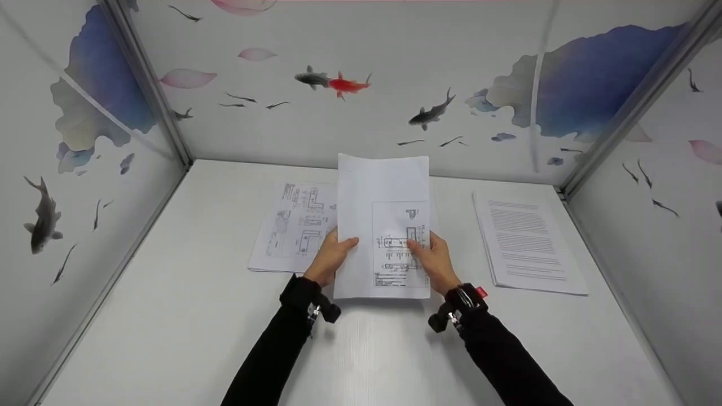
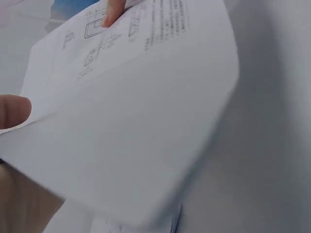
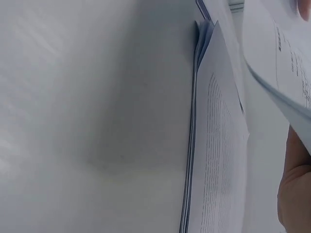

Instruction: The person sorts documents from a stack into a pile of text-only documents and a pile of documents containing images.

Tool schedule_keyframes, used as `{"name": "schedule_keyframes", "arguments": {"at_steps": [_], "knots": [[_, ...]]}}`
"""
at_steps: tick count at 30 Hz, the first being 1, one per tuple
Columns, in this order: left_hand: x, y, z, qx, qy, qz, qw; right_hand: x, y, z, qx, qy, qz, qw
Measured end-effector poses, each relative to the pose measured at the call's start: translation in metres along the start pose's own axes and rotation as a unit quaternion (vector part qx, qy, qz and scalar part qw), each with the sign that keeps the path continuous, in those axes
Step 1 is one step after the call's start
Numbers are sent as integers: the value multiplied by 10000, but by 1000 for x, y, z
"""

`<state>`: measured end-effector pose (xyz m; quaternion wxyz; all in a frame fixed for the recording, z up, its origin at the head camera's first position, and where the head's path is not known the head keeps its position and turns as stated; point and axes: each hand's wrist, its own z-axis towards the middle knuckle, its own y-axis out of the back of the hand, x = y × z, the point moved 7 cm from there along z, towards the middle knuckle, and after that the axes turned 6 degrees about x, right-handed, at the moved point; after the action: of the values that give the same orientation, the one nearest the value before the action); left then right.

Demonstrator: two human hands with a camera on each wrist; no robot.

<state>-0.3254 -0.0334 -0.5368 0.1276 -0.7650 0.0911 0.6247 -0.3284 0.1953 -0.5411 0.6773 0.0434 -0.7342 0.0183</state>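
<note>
A stack of white sheets, the top one printed with a technical drawing, is held up over the table by both hands. My left hand grips its left edge, thumb on top and fingers hidden underneath. On the opposite edge, my right hand grips the sheets with its thumb over the drawing. In the left wrist view, the left thumb presses the paper's blank side margin, and the right thumb shows beyond. The right wrist view shows the sheets' slightly curved edge above the right hand.
Left of the held sheets, partly behind them, lies a pile of drawing sheets. A pile of text pages lies at the right; its layered edges show in the right wrist view. Printed wall panels enclose the white table at back and sides.
</note>
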Motion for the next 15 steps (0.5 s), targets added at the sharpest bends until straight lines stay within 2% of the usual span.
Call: {"name": "schedule_keyframes", "arguments": {"at_steps": [4,8,11,15], "knots": [[2,10,0,-379,-206,855,9954,4,3,1,-337,26,231,9992],[6,21,-6,-527,-308,1436,9878,6,4,3,-594,-17,491,9970],[9,27,-11,-508,-324,1461,9874,7,2,6,-678,-145,560,9960],[6,34,-16,-692,-687,1277,9870,10,-6,9,-634,-273,554,9961]]}}
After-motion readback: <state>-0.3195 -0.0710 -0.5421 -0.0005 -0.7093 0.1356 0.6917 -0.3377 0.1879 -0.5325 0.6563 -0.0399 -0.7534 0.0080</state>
